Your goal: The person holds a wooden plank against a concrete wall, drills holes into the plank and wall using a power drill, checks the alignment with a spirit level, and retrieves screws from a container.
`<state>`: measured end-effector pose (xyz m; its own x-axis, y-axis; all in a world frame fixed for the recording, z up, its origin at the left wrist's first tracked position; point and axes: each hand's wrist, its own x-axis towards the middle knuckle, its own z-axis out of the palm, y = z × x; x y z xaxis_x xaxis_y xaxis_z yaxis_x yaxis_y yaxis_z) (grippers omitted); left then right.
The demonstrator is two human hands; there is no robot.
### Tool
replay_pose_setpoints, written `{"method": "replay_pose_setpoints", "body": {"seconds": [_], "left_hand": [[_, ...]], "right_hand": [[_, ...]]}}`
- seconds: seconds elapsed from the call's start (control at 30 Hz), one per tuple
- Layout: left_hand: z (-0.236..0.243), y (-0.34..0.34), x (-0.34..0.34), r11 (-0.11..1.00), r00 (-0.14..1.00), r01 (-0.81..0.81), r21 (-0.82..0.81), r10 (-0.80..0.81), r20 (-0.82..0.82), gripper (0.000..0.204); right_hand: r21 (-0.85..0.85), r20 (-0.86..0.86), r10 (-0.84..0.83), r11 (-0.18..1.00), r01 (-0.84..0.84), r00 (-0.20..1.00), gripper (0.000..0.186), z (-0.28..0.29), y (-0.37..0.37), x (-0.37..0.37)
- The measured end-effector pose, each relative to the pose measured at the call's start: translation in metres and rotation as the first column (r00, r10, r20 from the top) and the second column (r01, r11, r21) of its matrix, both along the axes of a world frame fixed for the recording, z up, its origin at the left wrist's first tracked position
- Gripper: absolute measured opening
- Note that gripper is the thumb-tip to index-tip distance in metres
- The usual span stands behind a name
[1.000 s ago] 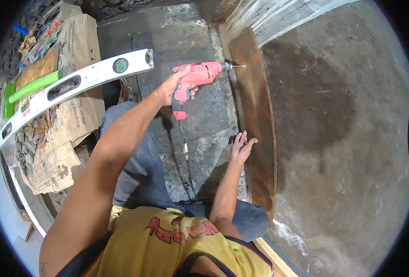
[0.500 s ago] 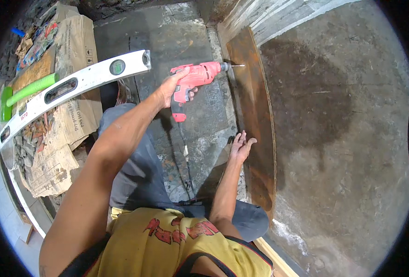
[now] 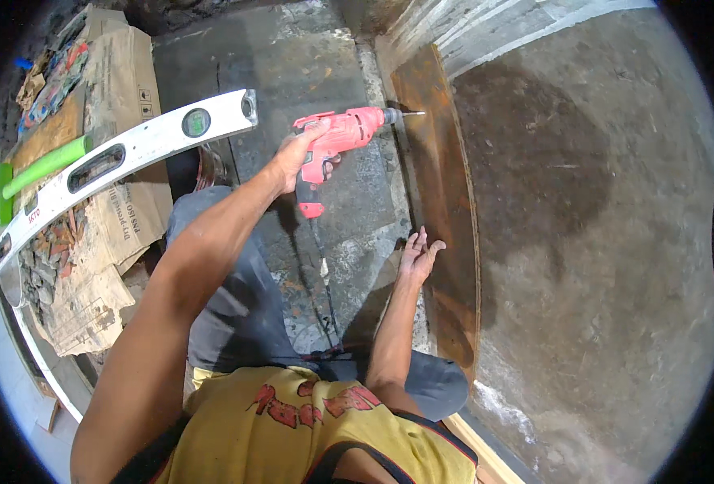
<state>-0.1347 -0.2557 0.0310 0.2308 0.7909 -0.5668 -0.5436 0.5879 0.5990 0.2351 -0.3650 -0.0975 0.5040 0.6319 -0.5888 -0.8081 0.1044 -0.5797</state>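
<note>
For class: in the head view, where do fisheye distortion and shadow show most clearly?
Head view: the brown board and white spirit level bow toward the rim; black corners frame the circle; the left hand with the red drill casts a shadow on the floor.

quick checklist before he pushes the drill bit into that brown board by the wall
1. Grip on the red drill: left hand wraps the handle, ok.
2. Bit aimed at the brown board: the tip points at its upper part, ok; whether it touches, cannot tell.
3. Board braced: right hand lies flat against it lower down, ok.
4. Bracing hand apart from the bit: ok.
5. Cord: runs down from the handle across the floor beside the knee, away from the bit, ok.
6. White spirit level: lies on the cardboard at the left, away from the drill, ok.
</note>
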Motion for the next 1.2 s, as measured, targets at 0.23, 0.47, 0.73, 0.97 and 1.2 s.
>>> {"method": "replay_pose_setpoints", "body": {"seconds": [0.23, 0.47, 0.73, 0.97, 1.2], "left_hand": [[0.001, 0.0, 0.001, 0.999, 0.999, -0.031, -0.015, 0.032, 0.033, 0.053], [-0.005, 0.001, 0.0, 0.999, 0.999, -0.035, -0.006, 0.035, 0.025, 0.054], [-0.005, 0.002, 0.002, 0.998, 0.998, -0.056, 0.015, 0.056, -0.018, 0.058], [-0.004, 0.002, 0.002, 0.998, 0.999, -0.052, 0.021, 0.052, -0.01, 0.058], [-0.004, 0.001, 0.005, 0.997, 0.997, -0.078, 0.002, 0.078, -0.015, 0.058]], "right_hand": [[0.041, 0.042, 0.037, 0.998, -0.038, 0.998, 0.083, -0.003, -0.001, 0.001], [0.016, 0.079, 0.049, 0.999, -0.051, 0.996, 0.086, 0.002, -0.002, -0.003], [0.02, 0.075, 0.051, 0.998, -0.053, 0.996, 0.078, 0.007, -0.001, -0.004], [0.007, 0.08, 0.018, 1.0, -0.019, 0.997, 0.075, 0.015, 0.0, -0.011], [0.029, 0.099, 0.023, 0.999, -0.026, 0.995, 0.058, 0.01, 0.0, -0.009]]}}
